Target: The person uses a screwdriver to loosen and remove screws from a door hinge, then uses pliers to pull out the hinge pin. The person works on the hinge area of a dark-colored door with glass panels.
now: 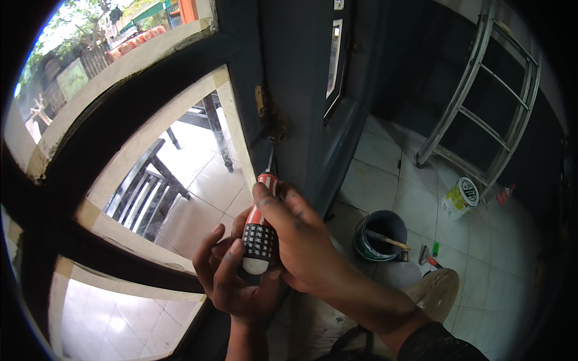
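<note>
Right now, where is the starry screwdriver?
In the head view, the screwdriver is left of centre, between the left hand and right hand, its tip by a rough patch on the dark frame.

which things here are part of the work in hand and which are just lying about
In use:
screwdriver, gripped by the right hand, left hand by its handle
dark frame at its tip

Apparently lying about:
bucket with brush
red-handled tool
green-and-white tub
ladder

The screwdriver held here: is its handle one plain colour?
No, the screwdriver handle shows red and white stripes above a black section with white stars.
</note>
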Motion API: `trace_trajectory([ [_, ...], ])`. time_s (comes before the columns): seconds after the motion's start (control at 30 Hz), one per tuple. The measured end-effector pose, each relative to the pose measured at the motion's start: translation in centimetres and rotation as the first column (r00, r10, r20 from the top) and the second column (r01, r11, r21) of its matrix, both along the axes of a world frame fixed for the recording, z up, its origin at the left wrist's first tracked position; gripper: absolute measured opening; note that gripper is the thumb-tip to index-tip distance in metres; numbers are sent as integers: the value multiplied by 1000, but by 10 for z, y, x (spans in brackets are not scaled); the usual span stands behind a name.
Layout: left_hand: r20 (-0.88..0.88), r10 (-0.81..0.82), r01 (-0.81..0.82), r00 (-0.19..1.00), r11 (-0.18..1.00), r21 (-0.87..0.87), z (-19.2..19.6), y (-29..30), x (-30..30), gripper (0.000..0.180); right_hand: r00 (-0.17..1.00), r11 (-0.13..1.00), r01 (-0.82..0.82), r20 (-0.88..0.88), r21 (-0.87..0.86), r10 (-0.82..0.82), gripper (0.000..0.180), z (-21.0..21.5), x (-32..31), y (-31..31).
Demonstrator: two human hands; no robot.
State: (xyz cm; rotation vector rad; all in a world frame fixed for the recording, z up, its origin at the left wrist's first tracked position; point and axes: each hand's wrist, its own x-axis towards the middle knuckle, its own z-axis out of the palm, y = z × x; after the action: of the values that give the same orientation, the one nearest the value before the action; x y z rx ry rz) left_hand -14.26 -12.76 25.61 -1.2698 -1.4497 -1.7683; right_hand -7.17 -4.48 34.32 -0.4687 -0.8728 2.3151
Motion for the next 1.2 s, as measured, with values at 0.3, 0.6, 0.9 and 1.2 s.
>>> trace_trajectory([
  [0.3,54,123,-118,991,989,-91,13,-12,-15,58,995,998,30,-94,49,-26,32,-9,-28,-7],
  [0.6,124,157,-151,980,987,-61,7,-10,-17,64,997,997,39,-65,62,-35,32,-16,-36,-4],
  [0.9,112,175,-166,978,983,-81,5,-10,-18,65,995,994,30,-101,109,-19,35,-16,-38,-3],
  [1.2,126,156,-145,980,985,-95,6,-8,-19,60,996,987,57,-79,153,-45,35,-20,-42,-4],
])
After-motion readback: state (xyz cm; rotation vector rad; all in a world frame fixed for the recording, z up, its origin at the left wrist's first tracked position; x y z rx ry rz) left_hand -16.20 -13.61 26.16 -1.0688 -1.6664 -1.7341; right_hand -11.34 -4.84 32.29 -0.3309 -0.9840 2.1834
